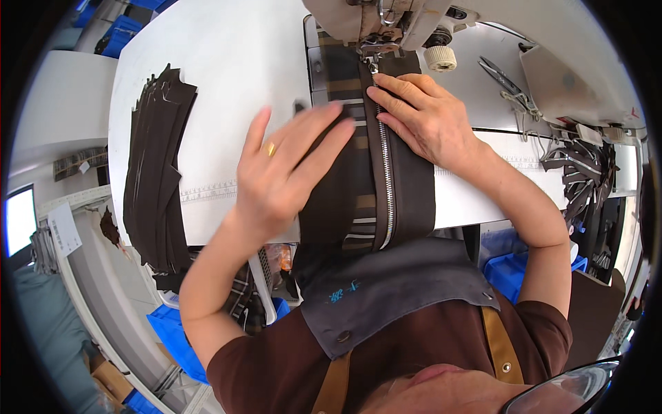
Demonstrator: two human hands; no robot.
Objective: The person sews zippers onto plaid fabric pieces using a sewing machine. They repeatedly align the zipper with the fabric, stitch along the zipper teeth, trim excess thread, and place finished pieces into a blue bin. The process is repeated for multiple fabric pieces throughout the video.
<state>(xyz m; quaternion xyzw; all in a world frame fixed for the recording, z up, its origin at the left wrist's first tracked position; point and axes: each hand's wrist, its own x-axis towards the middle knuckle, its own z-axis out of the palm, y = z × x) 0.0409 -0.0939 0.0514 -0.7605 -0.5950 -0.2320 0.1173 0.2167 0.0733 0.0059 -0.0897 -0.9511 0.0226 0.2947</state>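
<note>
A metal-toothed zipper (385,162) on dark tape runs lengthwise over a dark brown fabric piece (415,196), with a striped strip (363,201) along its left side. Its upper end lies under the presser foot (376,50) of a sewing machine (407,21). My right hand (431,117) rests on the zipper and fabric just below the foot, fingers laid out flat. Slightly blurred, my left hand (279,172) is over the left part of the fabric with its fingers spread and nothing in them. Whether its fingertips touch the cloth I cannot tell.
A stack of dark fabric strips (155,172) lies on the white table (221,62) at the left. Scissors (507,79) lie to the right, beyond my right hand. Zippers hang in a bundle (583,169) at the far right. Blue bins (176,338) stand below the table.
</note>
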